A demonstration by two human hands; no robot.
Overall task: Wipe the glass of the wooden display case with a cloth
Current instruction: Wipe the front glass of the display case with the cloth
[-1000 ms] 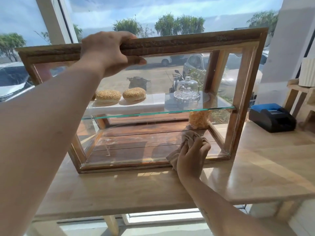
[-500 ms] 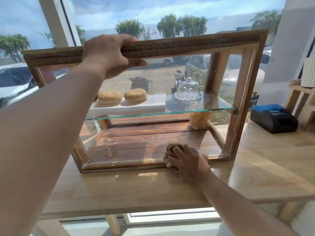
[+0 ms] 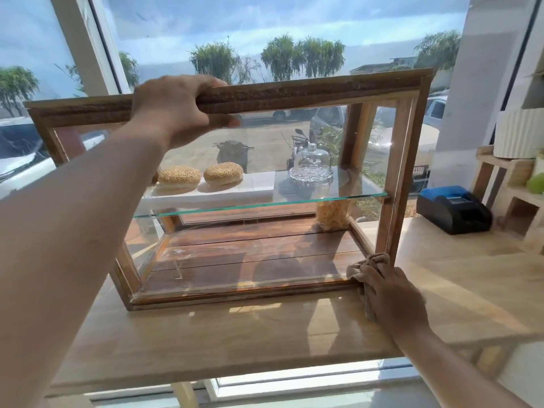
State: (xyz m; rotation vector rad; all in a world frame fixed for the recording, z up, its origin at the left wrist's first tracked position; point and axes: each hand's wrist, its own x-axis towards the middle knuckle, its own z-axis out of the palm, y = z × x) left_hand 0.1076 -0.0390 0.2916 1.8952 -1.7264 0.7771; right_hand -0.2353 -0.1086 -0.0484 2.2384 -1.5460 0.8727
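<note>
A wooden display case with glass walls stands on a pale wooden counter in front of a window. My left hand grips the case's top front rail, thumb under the rail against the glass. My right hand presses a beige cloth against the lower right corner of the front glass, where the frame meets the counter. Inside, a glass shelf carries two sesame buns on a white board and a small glass dome.
A black and blue receipt printer sits on the counter right of the case. Wooden crates and a white ribbed pot stand at the far right. A jar of snacks rests in the case's lower back corner.
My right hand has slid the cloth along the bottom of the front glass, first left toward the middle, then right to the lower right corner. My left hand stays on the top rail.
</note>
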